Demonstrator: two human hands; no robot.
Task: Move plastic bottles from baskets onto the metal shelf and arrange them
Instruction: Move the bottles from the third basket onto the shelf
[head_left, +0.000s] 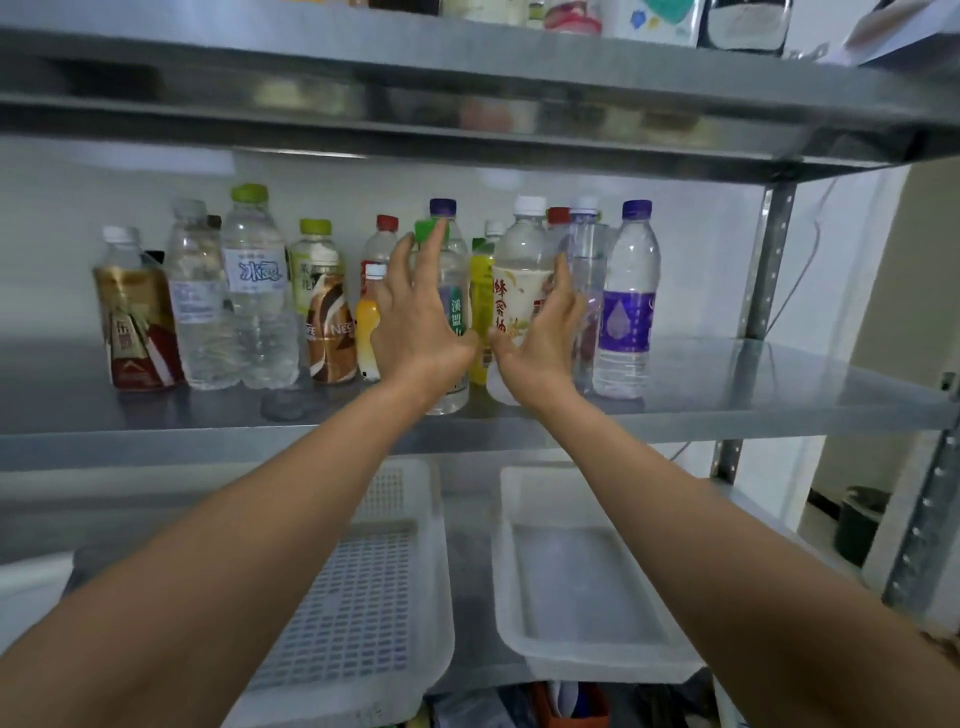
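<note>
Several plastic bottles stand upright in rows on the metal shelf (727, 410). My left hand (421, 317) reaches in with straight fingers, in front of a clear green-capped bottle (451, 322). My right hand (545, 332) lies flat with straight fingers against the white-labelled bottle with red characters (519, 280). A yellow bottle (481, 296) shows in the gap between my hands. At the right end stands a purple-labelled bottle (626, 312), at the left end a brown-labelled one (136, 322). Neither hand grips anything.
Two white plastic baskets sit on the shelf below: a perforated one (363, 597) on the left and a smooth one (587, 587) on the right, both with no bottles in them. Another shelf (467, 93) hangs close overhead. A metal upright (763, 260) stands at the right.
</note>
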